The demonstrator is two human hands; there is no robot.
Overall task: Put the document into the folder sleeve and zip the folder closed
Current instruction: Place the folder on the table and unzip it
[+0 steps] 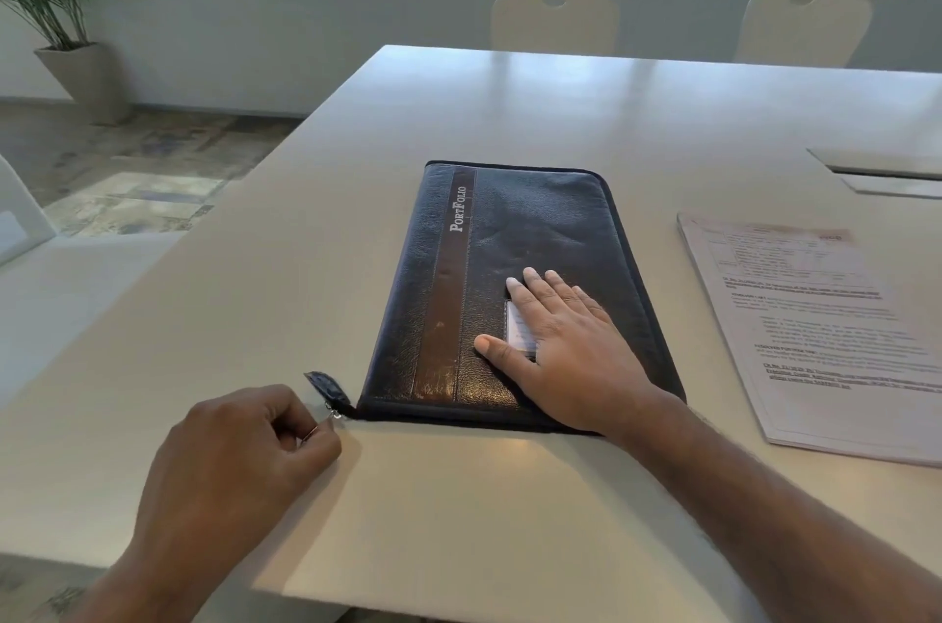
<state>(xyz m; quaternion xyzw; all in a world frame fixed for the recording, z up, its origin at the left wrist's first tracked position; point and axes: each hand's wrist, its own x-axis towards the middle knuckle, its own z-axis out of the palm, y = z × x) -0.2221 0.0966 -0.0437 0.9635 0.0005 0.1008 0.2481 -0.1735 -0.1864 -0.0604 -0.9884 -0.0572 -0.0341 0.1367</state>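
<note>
A black leather folder [530, 235] with a brown stripe marked "PortFolio" lies closed and flat on the white table [459, 495]. My right hand [566, 347] rests flat on its cover near the front, fingers spread over a small card window. My left hand [239, 459] sits at the folder's front left corner, with thumb and forefinger pinched on the metal zipper pull [331, 416]. A short zipper tail [326, 388] sticks out at that corner. A printed document [815, 327] lies on the table to the right of the folder, outside it.
A recessed cable hatch [887, 171] sits in the table at the far right. Two pale chairs [555, 18] stand behind the far edge. A potted palm [66, 36] stands on the floor at the left. Another white chair [20, 214] is at the left edge.
</note>
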